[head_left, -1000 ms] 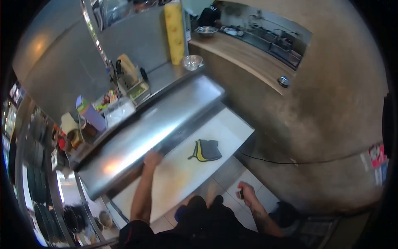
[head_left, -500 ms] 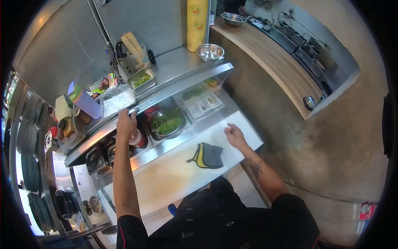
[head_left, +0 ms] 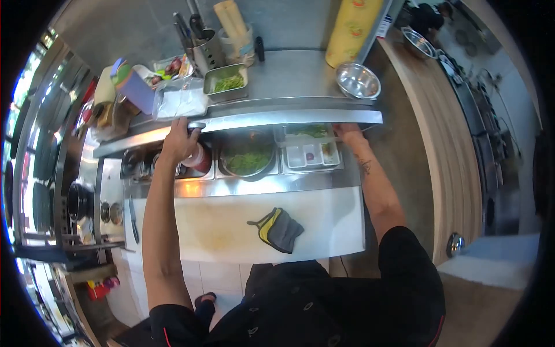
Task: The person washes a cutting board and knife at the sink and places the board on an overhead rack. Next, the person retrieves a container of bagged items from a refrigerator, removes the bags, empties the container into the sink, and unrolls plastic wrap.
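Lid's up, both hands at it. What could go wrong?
Pinch: if the lid slips from the left hand, it might catch the right hand, partly hidden at its right end.
Bump: the plastic container sits close behind the lid, so lifting further might nudge it.
Knife: lying near the left edge of the white board, it could get knocked off.

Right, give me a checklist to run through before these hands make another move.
1. Left hand gripping the lid: ok, closed at its front edge.
2. Right hand gripping the lid: cannot tell; it is at the right end, fingers mostly hidden.
3. Lid raised: ok, the greens show below it.
4. Cutting board clear: not ok, a cloth lies on it.
5. Knife off the board: not ok, it lies at the left end.
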Demonstrator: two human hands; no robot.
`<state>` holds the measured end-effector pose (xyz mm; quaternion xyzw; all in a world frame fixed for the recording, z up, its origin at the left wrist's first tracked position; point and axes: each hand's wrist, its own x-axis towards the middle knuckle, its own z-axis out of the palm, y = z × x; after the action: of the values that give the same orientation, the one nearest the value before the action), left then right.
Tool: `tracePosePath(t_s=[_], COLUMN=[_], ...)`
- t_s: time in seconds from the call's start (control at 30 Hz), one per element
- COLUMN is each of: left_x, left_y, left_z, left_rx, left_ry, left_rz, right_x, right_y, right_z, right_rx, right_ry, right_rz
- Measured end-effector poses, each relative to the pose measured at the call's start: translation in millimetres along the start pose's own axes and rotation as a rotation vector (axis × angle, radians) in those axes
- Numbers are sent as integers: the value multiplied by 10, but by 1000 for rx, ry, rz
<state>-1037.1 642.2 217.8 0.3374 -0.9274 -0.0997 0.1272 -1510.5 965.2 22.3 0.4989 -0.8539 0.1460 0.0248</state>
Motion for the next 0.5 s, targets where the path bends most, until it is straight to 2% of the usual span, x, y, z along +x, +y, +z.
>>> tracePosePath(t_s=[0.03,0.07,0.13,0.17,0.2,0.23,0.3,0.37,0.4,0.5], left_x=[-4,30,79,67,72,88,98,84,75,107], left_y=[-10,-31,-96,-150,-144,-133,-125,-89,-86,-74], left_z=[23,15,39,123,105,103,85,54,67,55], left_rx=[-5,-5,16,17,-14,-28,-47,-36,-41,-33], left_ry=[26,28,-54,44,55,18,-33,-35,-42,-44], left_rz=[-4,-18,-28,0,39,10,-29,-23,-23,-49], right_x=[39,109,205,302,288,181,180,165,90,137], right_y=[56,74,165,436,449,199,549,507,287,208], right_z=[-98,-172,-217,118,76,-345,-128,-171,-353,-319], right_rx=[60,60,76,147,154,181,600,150,35,-34], right_ry=[-105,-111,-312,-334,-416,-502,-569,-355,-175,-93], right_rz=[-50,-63,-85,-70,-27,36,3,37,-15,-20])
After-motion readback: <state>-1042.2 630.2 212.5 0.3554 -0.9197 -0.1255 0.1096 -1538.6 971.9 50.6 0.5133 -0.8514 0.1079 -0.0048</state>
